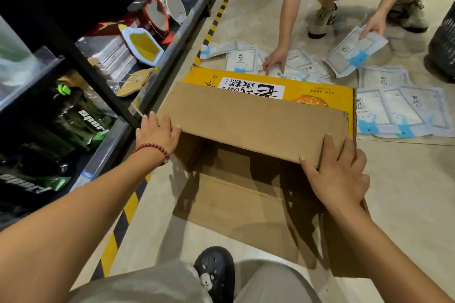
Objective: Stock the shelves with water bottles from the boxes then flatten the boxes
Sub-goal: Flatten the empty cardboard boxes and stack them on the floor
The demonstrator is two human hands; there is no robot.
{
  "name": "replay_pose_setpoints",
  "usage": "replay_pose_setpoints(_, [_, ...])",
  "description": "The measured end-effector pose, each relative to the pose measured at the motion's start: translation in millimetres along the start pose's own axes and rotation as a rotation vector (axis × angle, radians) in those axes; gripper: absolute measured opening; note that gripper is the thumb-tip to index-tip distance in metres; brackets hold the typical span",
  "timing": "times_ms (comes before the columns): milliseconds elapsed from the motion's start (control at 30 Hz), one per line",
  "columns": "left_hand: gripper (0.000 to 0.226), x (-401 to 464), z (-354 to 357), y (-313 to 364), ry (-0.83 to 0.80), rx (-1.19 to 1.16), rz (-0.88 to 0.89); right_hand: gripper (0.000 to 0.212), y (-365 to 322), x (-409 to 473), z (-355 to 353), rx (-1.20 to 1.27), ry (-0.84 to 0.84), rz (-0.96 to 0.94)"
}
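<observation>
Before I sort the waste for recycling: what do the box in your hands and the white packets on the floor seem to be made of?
The box looks like corrugated cardboard: matte brown inside, glossy yellow print on its outer face. Both the left hand and the right hand grip its flap. The white packets look like thin plastic film, slightly shiny with sealed edges, though coated paper cannot be ruled out.

Matt brown corrugated cardboard for the box (256,115), creased, printed glossy yellow on its outer face. Smooth pale stone-look floor (406,192). Dark metal shelf (108,96) frame. Shiny plastic packets (403,110). Red glossy beads on the bracelet (154,148). Black rubbery shoe (216,273).
</observation>
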State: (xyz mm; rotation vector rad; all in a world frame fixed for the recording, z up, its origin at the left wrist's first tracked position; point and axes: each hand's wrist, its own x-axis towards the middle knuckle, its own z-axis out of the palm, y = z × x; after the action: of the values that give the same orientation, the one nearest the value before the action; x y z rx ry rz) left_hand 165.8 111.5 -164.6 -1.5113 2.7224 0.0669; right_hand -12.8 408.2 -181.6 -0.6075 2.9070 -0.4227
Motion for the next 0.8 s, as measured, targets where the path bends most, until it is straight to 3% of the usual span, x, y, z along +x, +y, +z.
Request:
replay_pose_setpoints(233, [0.054,6.9,6.9,-13.6,-0.079,-0.127,-0.052,0.069,2.9,-0.2,1.0,-0.018,0.014,0.013])
replay_pose_setpoints(433, [0.056,-0.5,-1.4,-19.4,-0.024,0.177,0.005,0.069,3.7,-2.4,-1.0,-0.037,0.012,0.005])
replay_pose_setpoints(800, [0.059,-7.1,-6.4,-10.0,-0.013,0.22,0.084,0.073,36.4,4.4,-15.0,-0.036,-0.011,0.037])
